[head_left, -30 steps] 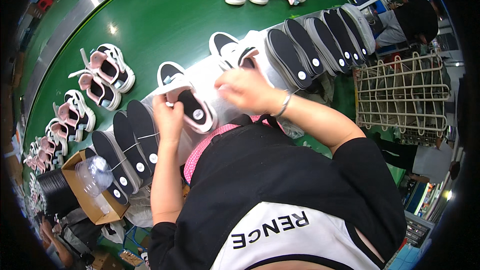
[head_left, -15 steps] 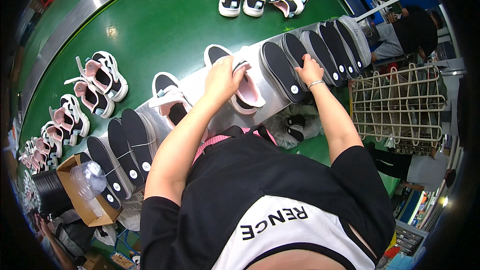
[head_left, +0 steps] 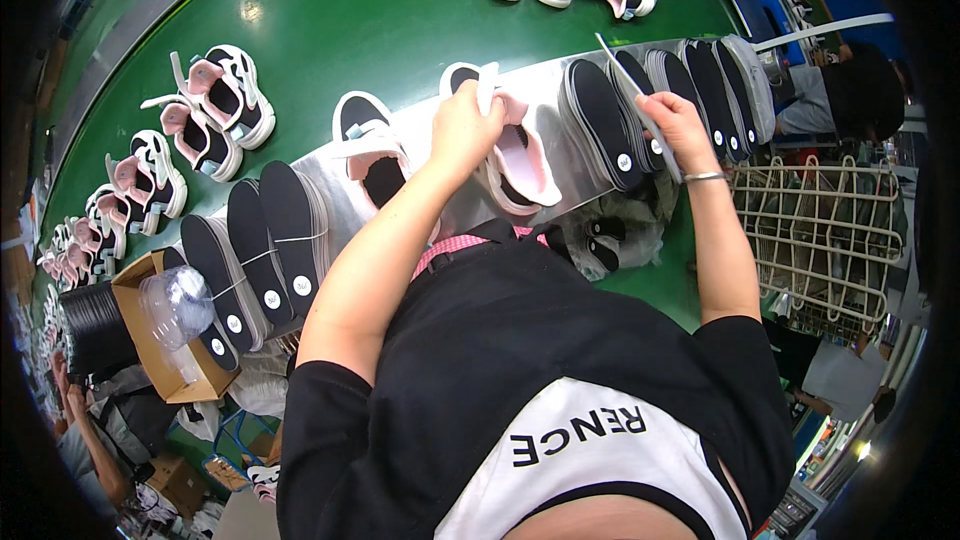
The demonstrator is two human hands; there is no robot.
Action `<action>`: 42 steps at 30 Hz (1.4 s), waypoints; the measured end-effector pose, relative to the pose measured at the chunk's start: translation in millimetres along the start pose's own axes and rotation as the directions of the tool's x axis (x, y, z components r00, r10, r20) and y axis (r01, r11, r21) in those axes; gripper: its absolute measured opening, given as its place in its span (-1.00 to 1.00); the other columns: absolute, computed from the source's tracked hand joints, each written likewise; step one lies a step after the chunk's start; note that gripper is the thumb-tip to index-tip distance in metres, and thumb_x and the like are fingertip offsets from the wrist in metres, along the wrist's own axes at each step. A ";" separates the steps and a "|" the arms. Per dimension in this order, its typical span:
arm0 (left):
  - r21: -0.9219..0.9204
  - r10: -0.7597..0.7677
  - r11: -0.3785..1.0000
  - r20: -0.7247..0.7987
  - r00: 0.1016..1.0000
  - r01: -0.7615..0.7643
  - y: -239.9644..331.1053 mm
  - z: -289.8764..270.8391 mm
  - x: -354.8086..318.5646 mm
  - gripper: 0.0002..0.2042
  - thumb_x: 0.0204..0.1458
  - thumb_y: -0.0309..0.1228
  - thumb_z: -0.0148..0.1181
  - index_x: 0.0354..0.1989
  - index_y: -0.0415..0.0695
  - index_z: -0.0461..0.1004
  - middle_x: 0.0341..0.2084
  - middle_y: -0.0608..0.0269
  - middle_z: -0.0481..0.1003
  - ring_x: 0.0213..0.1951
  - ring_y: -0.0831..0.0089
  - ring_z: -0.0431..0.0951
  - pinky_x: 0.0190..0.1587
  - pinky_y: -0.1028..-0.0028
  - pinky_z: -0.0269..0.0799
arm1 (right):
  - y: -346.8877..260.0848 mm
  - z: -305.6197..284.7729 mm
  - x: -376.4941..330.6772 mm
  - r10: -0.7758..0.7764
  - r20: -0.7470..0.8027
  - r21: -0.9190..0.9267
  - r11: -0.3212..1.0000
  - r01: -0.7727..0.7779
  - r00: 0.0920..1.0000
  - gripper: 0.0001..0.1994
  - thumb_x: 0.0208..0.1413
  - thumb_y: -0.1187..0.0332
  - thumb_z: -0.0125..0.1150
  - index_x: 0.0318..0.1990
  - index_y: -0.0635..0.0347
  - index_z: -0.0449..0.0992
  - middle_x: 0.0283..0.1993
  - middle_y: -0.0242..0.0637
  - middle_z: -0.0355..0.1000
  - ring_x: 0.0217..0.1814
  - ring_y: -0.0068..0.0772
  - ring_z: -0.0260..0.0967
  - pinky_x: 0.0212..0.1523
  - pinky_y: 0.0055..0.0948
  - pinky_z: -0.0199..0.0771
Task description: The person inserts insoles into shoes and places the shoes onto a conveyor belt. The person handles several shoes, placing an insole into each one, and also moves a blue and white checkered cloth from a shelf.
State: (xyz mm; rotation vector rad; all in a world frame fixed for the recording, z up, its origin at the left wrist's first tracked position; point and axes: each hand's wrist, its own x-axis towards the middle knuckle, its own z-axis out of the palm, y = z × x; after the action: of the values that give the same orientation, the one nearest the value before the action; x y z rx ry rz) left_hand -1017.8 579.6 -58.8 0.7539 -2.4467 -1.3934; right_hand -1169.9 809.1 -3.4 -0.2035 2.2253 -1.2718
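My left hand (head_left: 466, 132) grips the upper part of a white, black and pink sneaker (head_left: 535, 172), which lies on a metal plate with its opening toward me. The pale insole inside shows. In my right hand (head_left: 680, 132) a thin insole (head_left: 623, 75) is held up, seen nearly edge-on, above the stacked insoles. Beside it a stack of black insoles (head_left: 592, 105) lies on the plate, each with a round white label near the heel. A second sneaker (head_left: 380, 175) rests to the left of my left forearm.
More insole stacks (head_left: 300, 215) sit at the left, next to a cardboard box (head_left: 140, 325) with clear plastic in it. Several sneakers (head_left: 215, 100) stand on the green table (head_left: 370, 20). A wire rack (head_left: 815, 230) is at the right. Other people are at both sides.
My right hand has lifted an insole off the stacks and tilted it up. My left hand stays on the sneaker. The whole view has shifted slightly.
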 end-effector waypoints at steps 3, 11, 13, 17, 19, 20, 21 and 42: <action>-0.045 -0.096 0.994 0.045 0.994 0.098 -2.0 -1.4 -1.4 -0.71 -0.17 -0.26 0.00 -0.44 -0.29 0.34 -0.56 -0.12 0.42 -0.39 0.00 0.43 -0.29 0.23 0.30 | -61.2 27.1 -48.8 0.140 0.409 0.004 0.988 -0.156 0.902 -0.77 -0.13 0.21 0.13 -0.50 0.21 0.44 -0.59 -0.41 0.32 -0.60 -0.66 0.26 -0.60 -0.68 0.28; -0.013 0.016 1.000 -0.088 0.996 -0.017 9.1 9.5 -14.1 -0.73 -0.16 -0.30 0.00 -0.46 -0.31 0.27 -0.60 -0.16 0.40 -0.48 -0.04 0.43 -0.38 0.19 0.32 | -19.9 121.3 -41.8 -0.292 0.428 -0.739 0.432 0.517 0.855 -0.79 -0.26 0.28 0.05 -0.63 0.26 0.46 -0.57 -0.10 0.34 -0.54 -0.15 0.33 -0.48 -0.29 0.32; -0.034 0.000 0.999 -0.078 0.997 -0.003 4.4 12.2 -13.9 -0.75 -0.14 -0.32 0.00 -0.46 -0.31 0.25 -0.61 -0.16 0.40 -0.48 -0.04 0.42 -0.39 0.19 0.32 | -14.6 129.9 -38.4 -0.367 0.414 -0.788 0.313 0.529 0.833 -0.82 -0.28 0.27 0.09 -0.60 0.20 0.43 -0.47 -0.16 0.28 -0.49 -0.15 0.31 -0.43 -0.25 0.30; 0.000 -0.023 1.000 -0.108 0.994 0.023 7.5 12.9 -15.8 -0.77 -0.11 -0.36 -0.02 -0.44 -0.31 0.22 -0.62 -0.16 0.39 -0.48 -0.05 0.42 -0.41 0.18 0.32 | -31.3 102.1 -54.6 -0.225 0.471 -0.828 0.222 0.515 0.853 -0.70 -0.35 0.26 0.16 -0.39 0.19 0.33 -0.37 -0.18 0.22 -0.23 -0.17 0.26 -0.25 -0.24 0.21; 0.008 -0.016 1.000 -0.113 0.993 0.017 5.9 13.1 -15.9 -0.78 -0.10 -0.37 -0.03 -0.44 -0.31 0.21 -0.62 -0.16 0.39 -0.48 -0.05 0.42 -0.41 0.17 0.31 | -39.3 87.0 -62.4 -0.134 0.491 -0.843 0.176 0.509 0.861 -0.70 -0.35 0.24 0.16 -0.44 0.21 0.32 -0.44 -0.19 0.28 -0.37 -0.17 0.31 -0.36 -0.27 0.28; 0.013 -0.010 1.000 -0.108 0.994 0.012 5.8 14.6 -16.3 -0.78 -0.09 -0.37 -0.03 -0.43 -0.31 0.20 -0.62 -0.16 0.39 -0.48 -0.05 0.42 -0.41 0.17 0.31 | -40.6 82.1 -64.7 -0.080 0.496 -0.846 0.180 0.502 0.865 -0.71 -0.34 0.24 0.16 -0.45 0.22 0.31 -0.47 -0.19 0.30 -0.42 -0.17 0.32 -0.40 -0.28 0.31; 0.015 -0.008 1.000 -0.111 0.994 0.010 5.7 15.6 -16.3 -0.78 -0.09 -0.37 -0.03 -0.43 -0.31 0.20 -0.62 -0.16 0.39 -0.49 -0.05 0.41 -0.42 0.17 0.31 | -37.8 80.6 -65.4 -0.210 0.522 -0.818 0.150 0.555 0.826 -0.76 -0.30 0.25 0.14 -0.50 0.22 0.33 -0.55 -0.21 0.32 -0.49 -0.19 0.33 -0.48 -0.30 0.34; -0.059 0.049 0.997 -0.136 0.989 -0.058 -3.6 26.8 -8.9 -0.76 -0.13 -0.33 0.02 -0.51 -0.30 0.22 -0.63 -0.16 0.35 -0.50 -0.06 0.38 -0.47 0.24 0.26 | -20.9 134.8 6.5 0.055 0.681 -0.725 0.189 0.662 0.730 -0.86 -0.22 0.40 0.00 -0.49 0.22 0.45 -0.40 -0.08 0.39 -0.32 -0.15 0.36 -0.32 -0.31 0.36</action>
State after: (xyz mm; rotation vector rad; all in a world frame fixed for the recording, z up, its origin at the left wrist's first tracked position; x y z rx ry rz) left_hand -1020.7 602.5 -75.4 0.7370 -2.2922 -1.3475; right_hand -1105.6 694.8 -41.3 -1.4378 2.0556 0.3274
